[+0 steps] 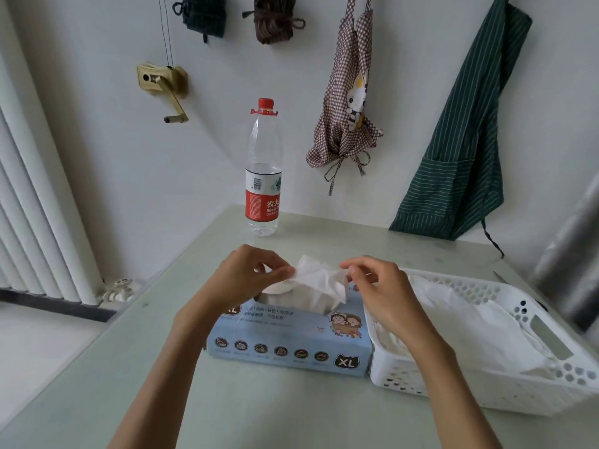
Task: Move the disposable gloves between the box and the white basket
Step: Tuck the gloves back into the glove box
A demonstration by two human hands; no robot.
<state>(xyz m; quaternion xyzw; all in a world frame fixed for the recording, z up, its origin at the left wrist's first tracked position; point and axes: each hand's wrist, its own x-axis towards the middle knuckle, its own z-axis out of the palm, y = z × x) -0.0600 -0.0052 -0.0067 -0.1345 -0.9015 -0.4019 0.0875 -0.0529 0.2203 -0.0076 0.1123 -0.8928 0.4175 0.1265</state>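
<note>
head view: left hand (246,277), right hand (379,286) pinch glove (319,283) above box (291,345).

White wall (113,150), pale green table (291,416), white radiator (35,196) left, soft daylight.

Table (259,409) bare in front of box (288,345); basket (486,393) touching box's right; bottle (263,170) behind.

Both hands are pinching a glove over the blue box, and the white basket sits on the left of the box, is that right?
Not quite. The head view shows the white basket to the right of the box, not the left. The rest holds: the left hand and right hand both pinch the glove above it.
</note>
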